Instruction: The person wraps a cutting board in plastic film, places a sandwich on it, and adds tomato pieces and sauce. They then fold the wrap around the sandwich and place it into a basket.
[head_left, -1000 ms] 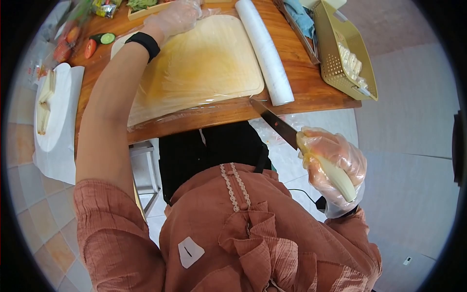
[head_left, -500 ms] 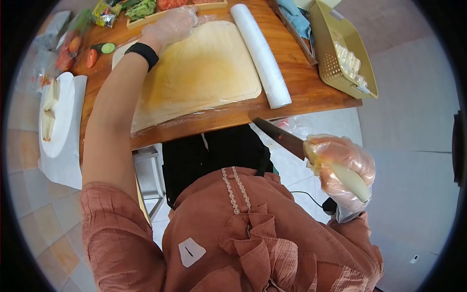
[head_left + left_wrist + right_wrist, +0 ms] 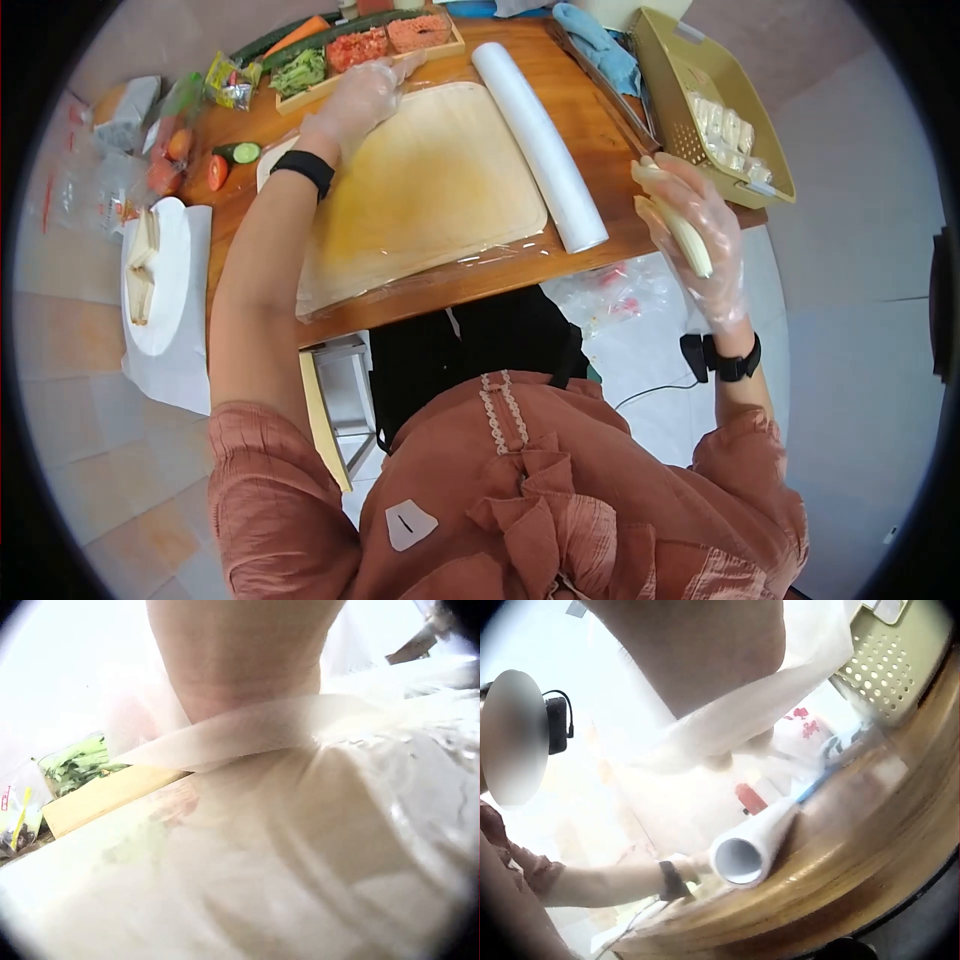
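Note:
My left hand, in a clear plastic glove, rests at the far left edge of the film-covered cutting board, close to the tray of fillings; its fingertips are partly hidden. To the right of the board, my gloved right hand grips a knife by its pale handle, raised by the table's right side. The knife's blade points away toward the utensil tray and overlaps it in the head view. Between the hands lies a long roll of plastic film. Glove cuffs hide the fingers in both wrist views.
A wooden tray of shredded greens and chopped red fillings stands at the back. Cut cucumber and tomato lie at left, above a white plate of sandwich pieces. A green basket with wrapped items stands right, beside a blue cloth.
My right hand has swung up and away from my body with the knife, from below the table edge to beside the basket. The left hand stays at the board's far edge.

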The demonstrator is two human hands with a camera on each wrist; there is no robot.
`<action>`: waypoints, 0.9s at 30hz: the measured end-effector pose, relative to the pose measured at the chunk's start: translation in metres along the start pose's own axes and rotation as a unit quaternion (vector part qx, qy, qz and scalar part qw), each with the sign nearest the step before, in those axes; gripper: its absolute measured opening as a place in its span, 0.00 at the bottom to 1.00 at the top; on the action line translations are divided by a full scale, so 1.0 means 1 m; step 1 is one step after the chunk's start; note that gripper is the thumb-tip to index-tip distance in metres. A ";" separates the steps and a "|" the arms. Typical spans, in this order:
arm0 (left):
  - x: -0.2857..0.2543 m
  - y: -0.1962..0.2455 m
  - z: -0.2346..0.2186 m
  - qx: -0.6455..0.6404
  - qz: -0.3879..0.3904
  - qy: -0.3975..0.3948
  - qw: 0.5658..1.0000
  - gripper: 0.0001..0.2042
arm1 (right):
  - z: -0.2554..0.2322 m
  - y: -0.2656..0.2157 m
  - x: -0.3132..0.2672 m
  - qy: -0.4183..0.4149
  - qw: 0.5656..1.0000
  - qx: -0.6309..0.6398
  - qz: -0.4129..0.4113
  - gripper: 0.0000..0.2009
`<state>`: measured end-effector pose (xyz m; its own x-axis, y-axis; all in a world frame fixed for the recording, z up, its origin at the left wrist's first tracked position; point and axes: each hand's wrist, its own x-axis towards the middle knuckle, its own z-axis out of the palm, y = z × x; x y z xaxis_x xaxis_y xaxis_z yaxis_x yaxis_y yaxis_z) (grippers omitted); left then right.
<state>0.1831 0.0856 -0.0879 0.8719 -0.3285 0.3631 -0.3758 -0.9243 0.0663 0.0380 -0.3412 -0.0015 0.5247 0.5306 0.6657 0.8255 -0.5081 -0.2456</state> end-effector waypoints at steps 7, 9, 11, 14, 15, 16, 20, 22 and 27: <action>0.000 -0.009 0.000 -0.274 -0.029 0.039 0.961 0.25 | 0.024 0.043 0.002 -0.090 0.995 -0.029 0.001 0.21; 0.004 -0.017 -0.002 -0.161 -0.022 0.010 0.987 0.23 | 0.027 0.053 -0.002 -0.109 0.994 -0.030 0.005 0.21; 0.000 -0.014 -0.016 -0.069 0.007 -0.013 0.997 0.22 | 0.029 0.061 -0.007 -0.148 0.987 -0.061 -0.014 0.26; 0.002 -0.003 -0.036 -0.065 -0.032 -0.063 0.995 0.20 | 0.032 0.073 -0.013 -0.183 0.979 -0.091 -0.027 0.31; 0.004 0.001 -0.041 -0.148 -0.101 -0.087 0.980 0.20 | 0.033 0.075 -0.015 -0.180 0.979 -0.089 -0.020 0.31; 0.004 0.004 -0.046 -0.146 -0.097 -0.093 0.980 0.20 | 0.033 0.077 -0.018 -0.204 0.975 -0.092 -0.011 0.32; -0.006 0.002 -0.060 -0.146 -0.066 -0.059 0.985 0.19 | 0.035 0.088 -0.028 -0.227 0.969 -0.098 -0.003 0.33; -0.022 0.008 -0.068 -0.167 -0.034 -0.035 0.985 0.20 | 0.028 0.081 -0.024 -0.225 0.969 -0.099 0.009 0.33; -0.104 0.122 -0.133 -0.089 -0.105 -0.035 0.990 0.21 | 0.012 0.031 -0.006 -0.093 0.993 -0.056 0.038 0.29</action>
<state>0.0048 0.0331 0.0063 0.9539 -0.1509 0.2595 -0.2278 -0.9269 0.2983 0.0630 -0.3514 -0.0216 0.6226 0.5986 0.5040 0.7593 -0.6179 -0.2042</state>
